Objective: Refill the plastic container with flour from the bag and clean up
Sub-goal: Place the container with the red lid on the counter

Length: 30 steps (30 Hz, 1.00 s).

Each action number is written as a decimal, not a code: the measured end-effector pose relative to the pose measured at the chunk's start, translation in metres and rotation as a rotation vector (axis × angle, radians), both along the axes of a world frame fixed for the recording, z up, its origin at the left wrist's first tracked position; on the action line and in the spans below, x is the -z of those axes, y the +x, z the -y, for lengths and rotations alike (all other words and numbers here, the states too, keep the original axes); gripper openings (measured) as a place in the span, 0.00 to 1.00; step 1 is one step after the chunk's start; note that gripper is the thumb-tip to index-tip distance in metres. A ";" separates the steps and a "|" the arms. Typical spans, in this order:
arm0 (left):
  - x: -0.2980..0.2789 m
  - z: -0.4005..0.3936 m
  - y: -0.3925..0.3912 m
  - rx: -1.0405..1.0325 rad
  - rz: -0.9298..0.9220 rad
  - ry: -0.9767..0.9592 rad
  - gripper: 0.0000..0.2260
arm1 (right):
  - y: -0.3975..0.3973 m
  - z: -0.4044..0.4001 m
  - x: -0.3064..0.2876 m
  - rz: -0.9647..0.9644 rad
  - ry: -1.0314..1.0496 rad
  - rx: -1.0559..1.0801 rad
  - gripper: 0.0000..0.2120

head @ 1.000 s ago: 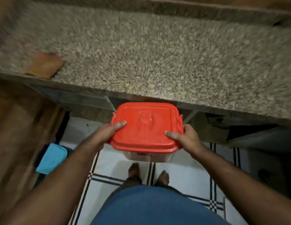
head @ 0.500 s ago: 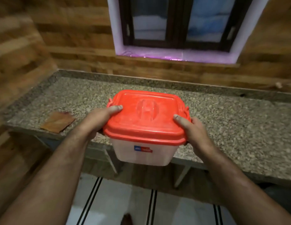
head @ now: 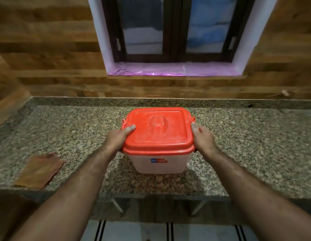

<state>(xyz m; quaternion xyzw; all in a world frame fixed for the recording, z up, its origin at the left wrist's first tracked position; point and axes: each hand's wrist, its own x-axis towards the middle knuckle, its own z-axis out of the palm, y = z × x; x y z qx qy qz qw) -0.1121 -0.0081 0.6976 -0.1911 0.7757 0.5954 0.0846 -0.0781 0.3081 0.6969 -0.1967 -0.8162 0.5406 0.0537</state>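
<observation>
A clear plastic container (head: 160, 162) with a closed red lid (head: 158, 129) stands on the speckled granite counter (head: 246, 145), in the middle. My left hand (head: 118, 138) grips its left side, thumb on the lid. My right hand (head: 202, 139) grips the right side under the lid rim. A small red and blue label faces me. No flour bag is in view.
A brown flat piece (head: 40, 169) lies on the counter near its front left edge. Wood-panelled walls rise behind and to the left. A dark-framed window (head: 174, 30) with a purple sill sits above the counter. Tiled floor shows below the counter's edge.
The container has gone from below the counter's front edge, up and forward, and now rests on the counter top. Both hands kept their grip on it throughout.
</observation>
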 end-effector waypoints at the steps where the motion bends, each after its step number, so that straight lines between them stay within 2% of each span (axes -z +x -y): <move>1: 0.003 0.003 -0.007 0.016 0.002 -0.018 0.32 | -0.004 0.002 0.002 0.003 0.006 0.011 0.23; 4: 0.011 0.009 -0.021 0.078 -0.007 -0.086 0.27 | -0.011 0.002 0.010 0.010 0.028 0.037 0.25; 9: 0.022 0.013 -0.030 0.056 -0.065 -0.169 0.34 | -0.013 -0.006 0.015 0.001 0.196 -0.002 0.26; 14: 0.031 0.018 -0.034 0.035 -0.189 -0.302 0.31 | -0.020 -0.013 0.017 -0.036 0.273 -0.043 0.27; 15: 0.031 0.018 -0.034 0.022 -0.202 -0.312 0.30 | -0.022 -0.016 0.020 -0.034 0.215 -0.022 0.26; 16: 0.035 0.021 -0.036 -0.006 -0.196 -0.233 0.28 | -0.023 -0.019 0.023 -0.007 0.096 0.020 0.24; 19: 0.055 0.030 -0.035 -0.064 -0.017 0.131 0.25 | -0.022 -0.025 0.040 0.146 -0.260 0.060 0.20; 21: 0.073 0.033 -0.029 -0.012 0.122 0.210 0.24 | -0.019 -0.026 0.055 0.263 -0.359 -0.025 0.19; 24: 0.092 0.033 -0.025 0.067 0.224 0.240 0.29 | -0.015 -0.026 0.067 0.333 -0.520 -0.073 0.19; 27: 0.075 0.037 -0.028 0.063 0.088 -0.001 0.25 | -0.018 -0.033 0.065 0.250 -0.329 0.031 0.22; 30: 0.033 0.026 -0.018 -0.062 -0.170 -0.162 0.23 | -0.021 -0.029 0.036 0.089 -0.106 0.199 0.24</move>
